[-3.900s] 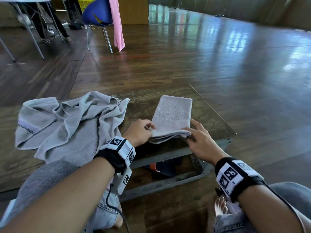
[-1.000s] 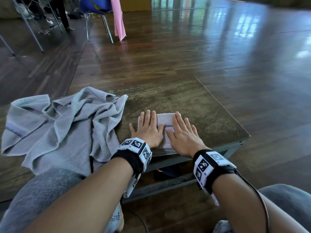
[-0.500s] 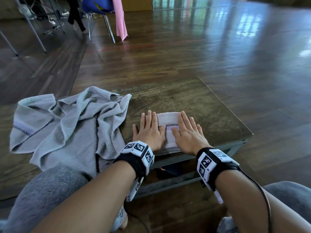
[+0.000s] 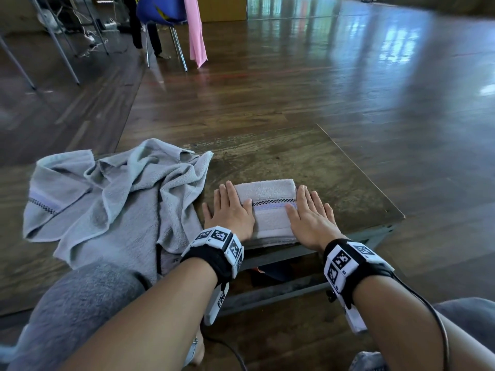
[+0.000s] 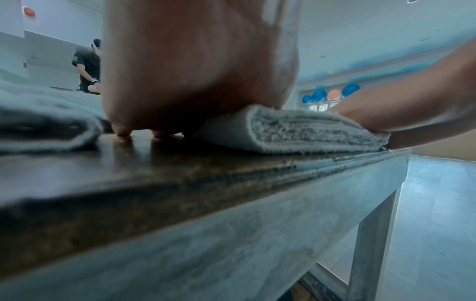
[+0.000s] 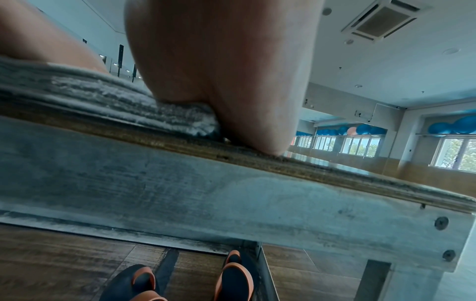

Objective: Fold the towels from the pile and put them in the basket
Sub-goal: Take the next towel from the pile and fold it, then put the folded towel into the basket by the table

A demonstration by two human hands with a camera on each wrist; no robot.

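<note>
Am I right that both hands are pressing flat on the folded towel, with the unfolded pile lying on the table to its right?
Not quite: the unfolded pile lies to the left of the folded towel, as the head view shows. Both the left hand and right hand do press flat on it.

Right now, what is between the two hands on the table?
The folded towel lies between the left hand and the right hand. Both hands rest flat on its side edges, checkered stripe showing between them, seen in the head view.

left hand [image 4: 229,210]: flat, fingers straight, lower centre of frame
right hand [image 4: 310,214]: flat, fingers straight, beside it
</note>
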